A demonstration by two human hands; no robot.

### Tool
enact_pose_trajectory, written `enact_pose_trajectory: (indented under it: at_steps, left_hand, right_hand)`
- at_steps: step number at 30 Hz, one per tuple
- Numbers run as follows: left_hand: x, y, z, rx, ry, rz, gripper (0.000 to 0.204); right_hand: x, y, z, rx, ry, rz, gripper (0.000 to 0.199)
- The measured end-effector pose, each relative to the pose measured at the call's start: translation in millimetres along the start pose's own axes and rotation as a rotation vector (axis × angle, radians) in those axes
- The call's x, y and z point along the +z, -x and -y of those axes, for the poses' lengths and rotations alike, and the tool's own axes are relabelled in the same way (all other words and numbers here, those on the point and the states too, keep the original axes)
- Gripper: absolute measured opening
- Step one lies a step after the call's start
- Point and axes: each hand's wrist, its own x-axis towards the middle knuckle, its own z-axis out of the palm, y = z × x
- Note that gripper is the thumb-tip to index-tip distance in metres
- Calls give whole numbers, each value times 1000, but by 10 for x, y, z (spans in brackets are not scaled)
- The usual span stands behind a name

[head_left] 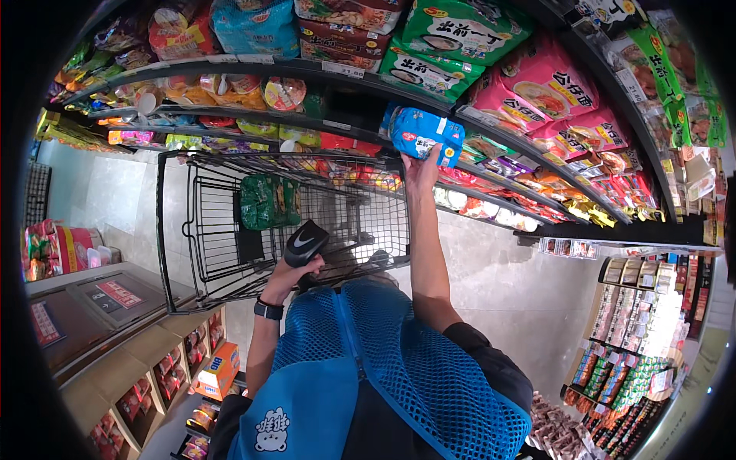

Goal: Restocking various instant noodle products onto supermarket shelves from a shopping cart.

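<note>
My right hand (423, 167) reaches up to the shelf with its fingers closed around the lower edge of a blue multipack of instant noodles (420, 132). The pack is at the front of the shelf, below green noodle packs (437, 73) on the tier above. My left hand (290, 277) grips a black handheld barcode scanner (307, 244), held over the near side of a black wire shopping cart (201, 264). Inside the cart lies a green multipack (268, 203). The scanner's head tilts up and to the right, apart from both packs.
Noodle shelves with price strips (343, 70) curve across the far side. Pink noodle packs (540, 92) fill the shelf at right. A counter with cubbies (146, 337) and an orange box (219, 368) stand at left. Another stocked rack (625, 330) is at the right rear.
</note>
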Motion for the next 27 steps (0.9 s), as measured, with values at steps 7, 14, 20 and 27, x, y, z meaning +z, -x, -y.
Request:
enact_pose_trajectory:
  at_steps: [7, 14, 20, 27]
  left_hand:
    - [-50, -103, 61, -5, 0, 35, 21]
    - [-2, -101, 59, 63, -14, 92, 18]
    - [35, -45, 69, 13, 0, 34, 16]
    - [133, -29, 69, -9, -17, -24, 16]
  right_hand:
    - [257, -364, 105, 31, 14, -72, 31]
    - [219, -366, 12, -121, 6, -4, 20]
    - [172, -565, 241, -86, 151, 293, 28]
    - [-58, -689, 324, -88, 290, 197, 44]
